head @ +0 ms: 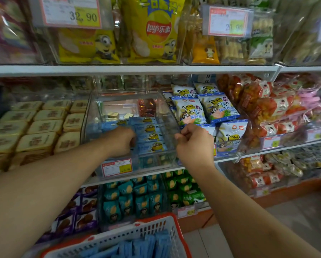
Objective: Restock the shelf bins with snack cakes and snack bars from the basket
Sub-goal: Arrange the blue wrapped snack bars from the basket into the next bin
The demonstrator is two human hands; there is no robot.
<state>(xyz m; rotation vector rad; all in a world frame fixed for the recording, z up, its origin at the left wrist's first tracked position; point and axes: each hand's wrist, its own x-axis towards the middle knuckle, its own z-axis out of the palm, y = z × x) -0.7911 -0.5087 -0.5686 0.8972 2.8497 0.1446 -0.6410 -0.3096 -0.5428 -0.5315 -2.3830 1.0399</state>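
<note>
Snack bars: blue wrappers, seemingly minion-printed.

**Bare arms, nothing worn in sight**

Two bare hands and two bare forearms, uncovered all the way from the fingers back to the picture's edge. Left hand seen from the back, rounded, its knuckles smooth and slightly blurred. Right hand sharper, with a row of knuckles and a short, plain thumbnail showing. Left forearm broad and smooth, swelling towards the near edge under the wide lens. Right forearm likewise smooth, narrow at the wrist and thick near the bottom corner.
</note>
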